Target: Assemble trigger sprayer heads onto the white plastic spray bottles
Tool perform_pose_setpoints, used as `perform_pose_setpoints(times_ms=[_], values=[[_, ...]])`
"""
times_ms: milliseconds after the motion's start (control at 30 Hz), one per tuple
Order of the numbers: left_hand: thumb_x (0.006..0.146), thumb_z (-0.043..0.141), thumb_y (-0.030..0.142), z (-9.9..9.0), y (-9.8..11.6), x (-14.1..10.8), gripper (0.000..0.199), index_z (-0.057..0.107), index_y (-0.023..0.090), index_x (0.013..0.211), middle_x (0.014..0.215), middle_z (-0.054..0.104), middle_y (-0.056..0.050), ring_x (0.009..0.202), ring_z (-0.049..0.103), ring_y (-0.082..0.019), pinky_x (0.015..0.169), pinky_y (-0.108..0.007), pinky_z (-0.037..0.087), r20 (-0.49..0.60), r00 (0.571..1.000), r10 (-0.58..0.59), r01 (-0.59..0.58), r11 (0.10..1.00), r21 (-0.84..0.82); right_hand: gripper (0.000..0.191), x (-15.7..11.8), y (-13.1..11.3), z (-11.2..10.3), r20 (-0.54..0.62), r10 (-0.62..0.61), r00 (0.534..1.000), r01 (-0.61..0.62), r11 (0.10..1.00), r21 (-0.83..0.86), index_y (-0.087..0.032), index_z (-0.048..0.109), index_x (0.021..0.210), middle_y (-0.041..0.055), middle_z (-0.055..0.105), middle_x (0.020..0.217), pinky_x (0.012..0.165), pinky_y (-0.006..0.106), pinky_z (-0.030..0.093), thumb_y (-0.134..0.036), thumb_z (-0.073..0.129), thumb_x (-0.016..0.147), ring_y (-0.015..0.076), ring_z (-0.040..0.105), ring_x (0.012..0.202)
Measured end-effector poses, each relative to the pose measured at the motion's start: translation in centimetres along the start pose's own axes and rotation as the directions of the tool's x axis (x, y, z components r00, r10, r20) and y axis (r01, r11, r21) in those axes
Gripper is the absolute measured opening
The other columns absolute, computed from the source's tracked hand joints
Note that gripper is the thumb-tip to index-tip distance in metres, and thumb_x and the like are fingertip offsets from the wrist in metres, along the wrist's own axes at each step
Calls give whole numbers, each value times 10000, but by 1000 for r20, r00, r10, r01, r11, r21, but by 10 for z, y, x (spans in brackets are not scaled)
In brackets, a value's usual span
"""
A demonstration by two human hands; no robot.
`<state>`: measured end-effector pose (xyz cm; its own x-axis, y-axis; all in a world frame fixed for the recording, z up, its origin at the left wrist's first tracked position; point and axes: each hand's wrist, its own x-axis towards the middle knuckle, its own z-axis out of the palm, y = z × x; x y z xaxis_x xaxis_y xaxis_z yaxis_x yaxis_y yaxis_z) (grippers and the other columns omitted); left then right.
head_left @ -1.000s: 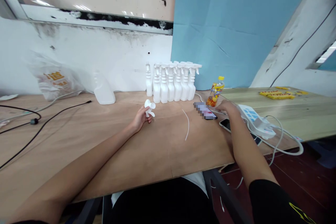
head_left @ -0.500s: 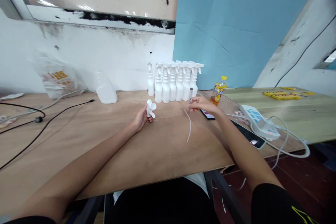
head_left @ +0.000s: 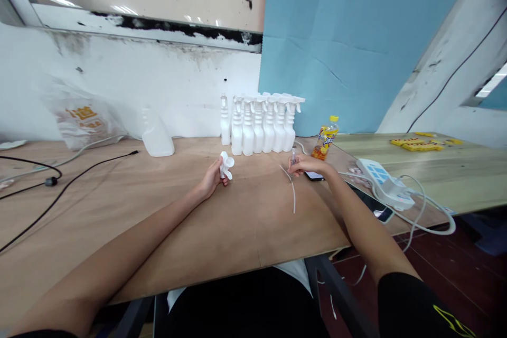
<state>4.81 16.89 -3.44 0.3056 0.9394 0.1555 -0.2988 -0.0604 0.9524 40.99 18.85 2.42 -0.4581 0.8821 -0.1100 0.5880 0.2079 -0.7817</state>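
My left hand (head_left: 212, 179) is closed around a white spray trigger head (head_left: 226, 165), held just above the table (head_left: 237, 211). My right hand (head_left: 304, 165) grips a slim, pen-like stick (head_left: 293, 155) with a clear or greyish upper end. Its lower end points down close to a thin white tube (head_left: 293, 198) that lies curved on the table. Whether the stick touches the tube I cannot tell. Behind my hands stands a row of white spray bottles (head_left: 258, 129), most with trigger heads on. A white bottle without a trigger head (head_left: 157, 137) stands apart on the left.
A drink bottle with a yellow cap (head_left: 326, 138) stands beyond my right hand. A phone (head_left: 315, 175) lies partly under that hand, a larger dark device (head_left: 372, 202) near a white power strip (head_left: 384, 182). Black cables (head_left: 71, 185) and a plastic bag (head_left: 85, 119) occupy the left.
My right hand has lowered slightly with the stick, toward the tube. The tube's near end has shifted to the right. My left hand keeps the trigger head about where it was.
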Motion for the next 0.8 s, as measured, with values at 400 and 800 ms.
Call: perform_pose_setpoints(times_ms=[400, 800], values=[[799, 601, 688, 6, -1, 1, 514, 505, 193, 697, 445, 499, 20, 340, 454, -124, 353, -245, 355, -119, 993, -2, 18, 991, 135, 383, 9, -54, 90, -183, -361, 915, 403, 773, 489, -175, 724, 1119, 110, 730, 1021, 650, 286, 488, -459, 657, 872, 164, 647, 760], [827, 637, 629, 13, -3, -4, 466, 542, 178, 758, 421, 495, 40, 342, 458, -100, 381, -211, 329, -59, 998, 34, -17, 965, 261, 265, 15, -53, 141, -326, -649, 688, 625, 757, -188, -216, 695, 1138, 72, 727, 1024, 812, 318, 506, -318, 530, 958, 190, 666, 898]])
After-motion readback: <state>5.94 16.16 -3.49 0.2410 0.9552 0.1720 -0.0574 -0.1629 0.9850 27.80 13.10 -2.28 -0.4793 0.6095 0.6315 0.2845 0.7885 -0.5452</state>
